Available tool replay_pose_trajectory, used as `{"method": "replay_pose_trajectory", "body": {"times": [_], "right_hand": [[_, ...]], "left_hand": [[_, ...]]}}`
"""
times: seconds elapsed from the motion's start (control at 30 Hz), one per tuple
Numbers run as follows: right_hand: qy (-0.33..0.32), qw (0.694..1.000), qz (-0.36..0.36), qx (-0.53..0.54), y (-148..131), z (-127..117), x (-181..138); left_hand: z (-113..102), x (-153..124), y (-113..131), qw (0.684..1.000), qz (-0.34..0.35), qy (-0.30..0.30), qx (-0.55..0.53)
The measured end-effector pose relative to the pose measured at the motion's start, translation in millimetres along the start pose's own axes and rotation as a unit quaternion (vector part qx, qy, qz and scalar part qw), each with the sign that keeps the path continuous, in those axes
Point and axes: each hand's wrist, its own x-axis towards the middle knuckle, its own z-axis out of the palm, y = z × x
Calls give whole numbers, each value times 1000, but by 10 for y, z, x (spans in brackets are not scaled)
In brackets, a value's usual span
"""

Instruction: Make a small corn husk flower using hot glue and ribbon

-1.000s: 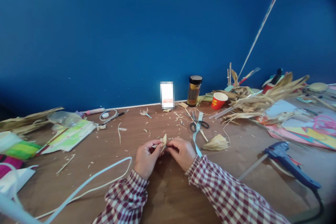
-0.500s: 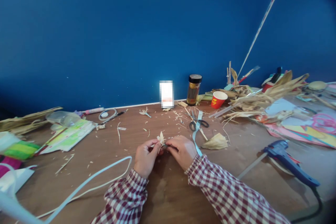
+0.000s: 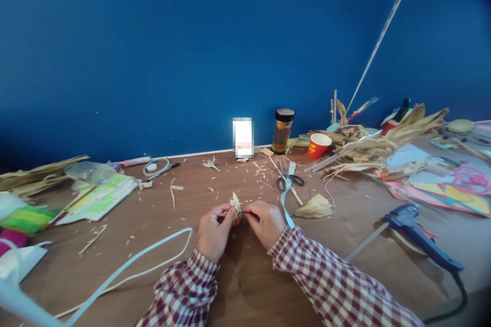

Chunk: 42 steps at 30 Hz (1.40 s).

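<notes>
A small pale corn husk piece (image 3: 236, 200), shaped like a pointed petal, stands up between my fingertips. My left hand (image 3: 215, 227) is closed, pinching it between thumb and forefinger. From the other side my right hand (image 3: 265, 220) is closed too, its fingertips pinched at the base of the piece, where a small dark greenish bit shows. The fingers hide most of that base. Just beyond my right wrist a pale green strip (image 3: 284, 203) lies on the table, running up to black-handled scissors (image 3: 290, 181). A loose husk piece (image 3: 315, 206) rests to the right.
A blue glue gun (image 3: 416, 230) lies at right, near coloured papers. Behind stand a red paper cup (image 3: 319, 146), a dark-lidded jar (image 3: 283, 132) and a pile of dried husks (image 3: 368, 145). A white cable (image 3: 153, 243) loops at left. Husk scraps litter the brown table (image 3: 245, 291).
Both hands stay in nearly the same place, fingers still pinched on the husk piece. The left wrist has shifted very slightly right, and the view has moved a little.
</notes>
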Motion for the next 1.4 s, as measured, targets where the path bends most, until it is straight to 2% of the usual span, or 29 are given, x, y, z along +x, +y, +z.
{"method": "replay_pose_trajectory", "body": {"times": [0.23,0.4,0.67,0.77,0.9,1.13,1.33,1.4], "right_hand": [[-2,1000,-3,5,10,-12,10],[32,999,-13,2,35,-27,34],[22,999,-36,-32,1,-77,49],[22,998,-54,-35,1,-94,54],[20,996,-79,-26,9,-112,59],[26,995,-98,-5,33,-131,61],[21,994,-91,52,80,-115,73],[25,996,-74,53,89,-97,71]], "left_hand": [[-14,6,39,1000,3,10,-8],[-23,23,24,999,2,25,-24],[-14,5,-16,1000,17,-20,9],[-17,9,-2,999,-8,-45,-12],[-2,13,15,991,-70,-60,-100],[33,-18,100,951,-181,-58,-245],[11,-3,123,924,-226,-118,-286],[26,0,108,928,-224,-100,-279]]}}
